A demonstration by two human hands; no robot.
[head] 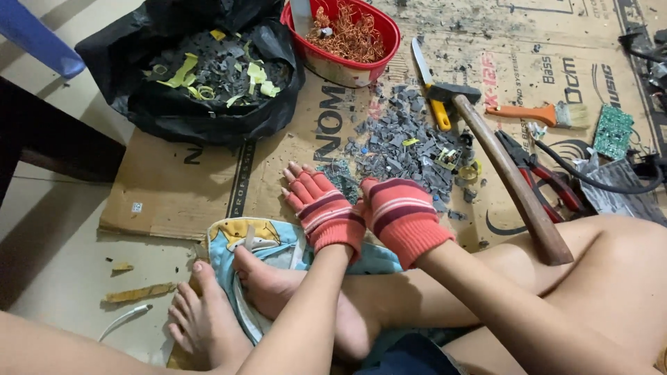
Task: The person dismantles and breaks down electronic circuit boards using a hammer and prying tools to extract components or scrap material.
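Red striped knit gloves cover both hands: the left hand (321,206) lies flat with fingers spread, the right hand (401,217) loosely cupped, on jagged grey plastic shards (403,149) over cardboard (180,187).

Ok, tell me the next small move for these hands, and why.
Probably sweep the grey scrap pile together with both hands: the left hand and right hand lie flat at its near edge, empty, and the pieces are scattered loosely across the cardboard.
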